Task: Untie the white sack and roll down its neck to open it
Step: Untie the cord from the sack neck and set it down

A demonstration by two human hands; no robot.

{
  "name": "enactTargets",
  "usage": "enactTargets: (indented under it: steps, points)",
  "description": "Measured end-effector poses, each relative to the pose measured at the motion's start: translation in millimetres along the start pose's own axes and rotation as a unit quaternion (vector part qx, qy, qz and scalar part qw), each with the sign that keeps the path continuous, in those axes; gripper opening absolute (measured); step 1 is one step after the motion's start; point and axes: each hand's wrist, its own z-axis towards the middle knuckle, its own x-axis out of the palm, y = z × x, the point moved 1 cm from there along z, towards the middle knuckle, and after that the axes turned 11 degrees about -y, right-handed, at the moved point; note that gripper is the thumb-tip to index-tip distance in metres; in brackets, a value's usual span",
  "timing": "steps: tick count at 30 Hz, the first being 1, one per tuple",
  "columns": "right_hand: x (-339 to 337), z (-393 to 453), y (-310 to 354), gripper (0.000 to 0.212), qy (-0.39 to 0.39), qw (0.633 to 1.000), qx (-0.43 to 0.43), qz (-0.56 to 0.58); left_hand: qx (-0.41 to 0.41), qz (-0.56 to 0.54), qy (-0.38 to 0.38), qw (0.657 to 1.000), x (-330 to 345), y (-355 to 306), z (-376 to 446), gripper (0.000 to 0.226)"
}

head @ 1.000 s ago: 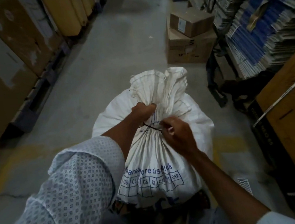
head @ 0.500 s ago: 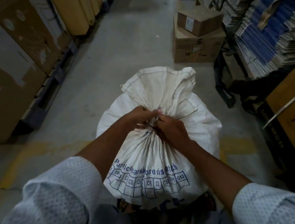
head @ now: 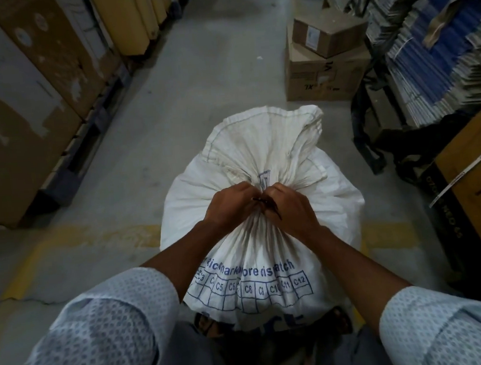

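Note:
A full white woven sack (head: 268, 255) with blue printing stands upright on the floor in front of me. Its gathered neck (head: 265, 151) fans out above a dark string tie (head: 267, 203) wound around it. My left hand (head: 229, 203) and my right hand (head: 290, 207) sit side by side at the tie, fingers pinched on the string. Short dark string ends stick out between my two hands. The knot itself is hidden under my fingers.
Two stacked cardboard boxes (head: 324, 57) stand on the concrete floor behind the sack to the right. Racks of bundled flat cartons (head: 435, 40) line the right side. Big cartons on pallets (head: 25, 92) line the left. The aisle floor (head: 209, 55) runs ahead.
My right hand has moved in from the near side of the neck to meet my left hand at the tie. Both now pinch the string. My view has shifted slightly.

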Motion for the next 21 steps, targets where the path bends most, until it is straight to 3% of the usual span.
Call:
enactTargets:
  steps: [7, 14, 21]
  points:
    - [-10.4, -8.9, -1.3, 0.016, -0.048, 0.999, 0.011, 0.023, 0.020, 0.005, -0.005, 1.000, -2.9, -4.6, -2.0, 0.018]
    - [-28.5, -25.5, -5.8, 0.009, -0.126, 0.989, 0.070, 0.027, -0.101, -0.077, -0.073, 0.989, -6.8, 0.0, -5.5, 0.009]
    - [-38.1, -44.1, -27.0, 0.004, -0.087, 0.985, 0.146, 0.000, -0.210, -0.151, -0.115, 0.959, 0.8, 15.1, -16.5, 0.009]
